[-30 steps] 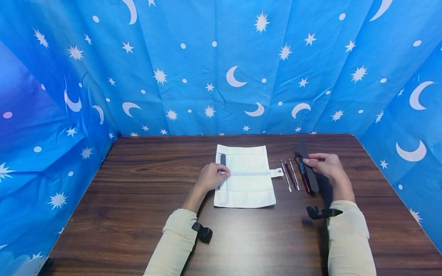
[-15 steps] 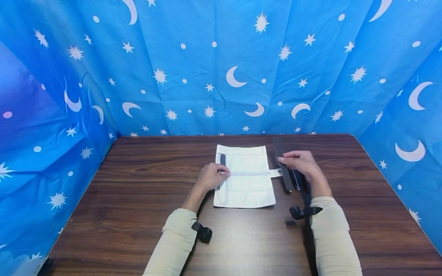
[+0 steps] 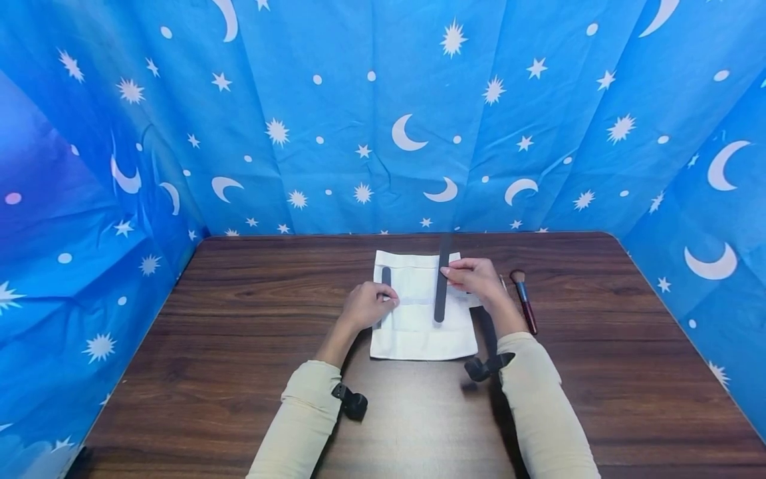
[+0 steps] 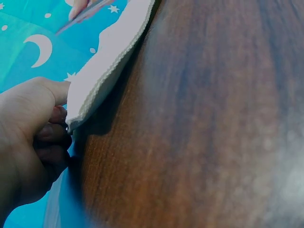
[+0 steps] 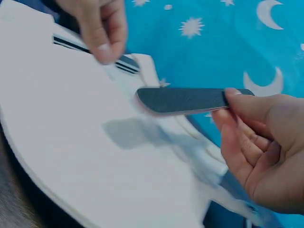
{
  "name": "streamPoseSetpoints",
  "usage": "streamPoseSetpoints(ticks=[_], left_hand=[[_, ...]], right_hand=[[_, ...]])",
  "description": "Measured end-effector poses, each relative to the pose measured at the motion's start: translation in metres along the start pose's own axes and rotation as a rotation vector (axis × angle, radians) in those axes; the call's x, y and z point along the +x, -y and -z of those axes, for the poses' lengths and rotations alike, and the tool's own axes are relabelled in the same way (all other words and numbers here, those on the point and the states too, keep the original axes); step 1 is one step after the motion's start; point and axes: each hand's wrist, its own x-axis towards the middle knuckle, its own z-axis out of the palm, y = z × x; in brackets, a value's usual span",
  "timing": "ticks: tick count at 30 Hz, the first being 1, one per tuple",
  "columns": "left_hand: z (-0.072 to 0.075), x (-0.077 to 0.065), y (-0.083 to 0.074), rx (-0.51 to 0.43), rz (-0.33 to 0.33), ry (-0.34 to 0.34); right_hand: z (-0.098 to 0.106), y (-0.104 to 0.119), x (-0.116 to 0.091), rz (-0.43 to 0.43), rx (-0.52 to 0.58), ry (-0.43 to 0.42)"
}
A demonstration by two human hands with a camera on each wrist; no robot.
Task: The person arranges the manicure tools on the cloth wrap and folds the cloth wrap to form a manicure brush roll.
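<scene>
A white cloth tool pouch (image 3: pixel 413 344) lies unfolded on the table. My left hand (image 3: pixel 366 307) grips its left edge, thumb on top, beside a dark flat file (image 3: pixel 386 275) tucked under the pouch's middle band. Between thumb and fingers my right hand (image 3: pixel 475 277) pinches a long dark nail file (image 3: pixel 441 296). This file hovers over the right part of the pouch, its shadow on the cloth in the right wrist view. In the left wrist view the curled fingers of the left hand (image 4: pixel 35 128) meet the pouch's stitched edge (image 4: pixel 107 66).
A brush (image 3: pixel 524 303) with a dark red and blue handle lies right of the pouch. One thin metal stick (image 3: pixel 504 285) shows beside my right wrist, which hides the others. A blue star-and-moon cloth (image 3: pixel 335 133) hangs behind the wooden table (image 3: pixel 239 313).
My right hand has carried the nail file leftward, from above the brush, past the thin sticks, to over the pouch. The left hand has stayed at the pouch's left edge.
</scene>
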Motion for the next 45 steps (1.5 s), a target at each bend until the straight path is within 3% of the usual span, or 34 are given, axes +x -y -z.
streamPoseSetpoints(ticks=[9, 18, 26, 36, 45], left_hand=[[-0.001, 0.001, -0.001, 0.001, -0.008, 0.0], [-0.001, 0.001, -0.002, -0.001, -0.007, 0.0], [0.0, 0.0, -0.003, -0.015, -0.02, -0.018], [0.0, -0.001, -0.003, -0.001, 0.009, -0.013], [0.001, -0.001, -0.004, 0.005, 0.008, -0.018]], right_hand=[[-0.023, -0.011, 0.017, 0.009, 0.197, -0.027], [-0.031, -0.014, 0.028, -0.003, 0.369, -0.092], [-0.036, -0.009, 0.026, 0.01, 0.374, -0.121], [-0.041, -0.011, 0.033, -0.047, 0.356, -0.162], [-0.043, -0.009, 0.035, -0.057, 0.279, -0.132]])
